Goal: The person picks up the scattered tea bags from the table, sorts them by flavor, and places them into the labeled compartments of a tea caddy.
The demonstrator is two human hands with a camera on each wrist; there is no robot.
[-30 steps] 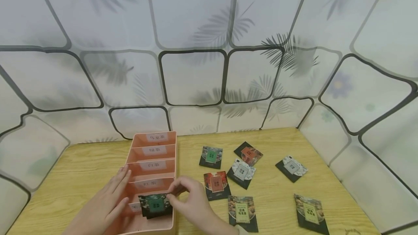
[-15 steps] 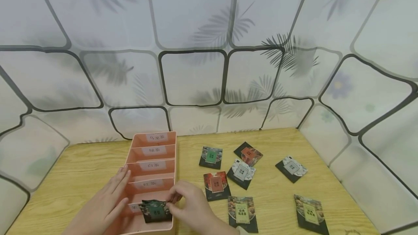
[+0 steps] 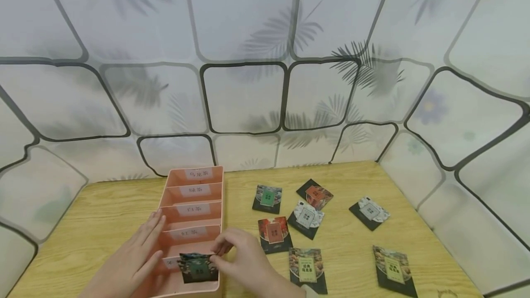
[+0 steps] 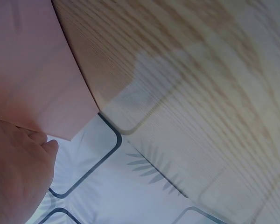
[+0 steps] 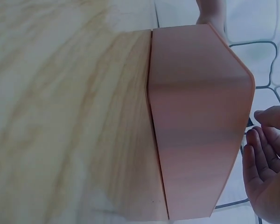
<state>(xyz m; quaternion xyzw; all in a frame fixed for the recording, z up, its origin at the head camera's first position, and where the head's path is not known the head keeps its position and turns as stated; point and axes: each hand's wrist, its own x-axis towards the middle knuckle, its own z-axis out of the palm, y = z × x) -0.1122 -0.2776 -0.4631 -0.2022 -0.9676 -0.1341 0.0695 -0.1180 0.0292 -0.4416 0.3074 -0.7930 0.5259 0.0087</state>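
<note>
A pink divided box (image 3: 216, 210) with paper labels on its dividers stands on the left of the table. My left hand (image 3: 130, 256) rests along its left rim, fingers extended; the left wrist view shows this hand (image 4: 18, 168) against the box's outer wall. In the compartment nearest me, a dark tea sachet (image 3: 198, 270) with a green label stands tilted; whether others lie behind it I cannot tell. My right hand (image 3: 246, 261) pinches the sachet's upper right corner between thumb and index finger, above the right rim. In the right wrist view that hand (image 5: 270, 163) shows at the edge.
Several sachets lie flat right of the box: a green-label one (image 3: 267, 198), red-label ones (image 3: 275, 235) (image 3: 315, 194), white-label ones (image 3: 306, 219) (image 3: 370, 213) and yellow-green-label ones (image 3: 308, 268) (image 3: 393, 269). A patterned curtain (image 3: 244, 100) encloses the table's back and sides.
The right hand has lowered the pinched tea sachet slightly toward me, deeper into the nearest compartment. The left hand has stayed on the box rim, and the sachets on the table have not moved.
</note>
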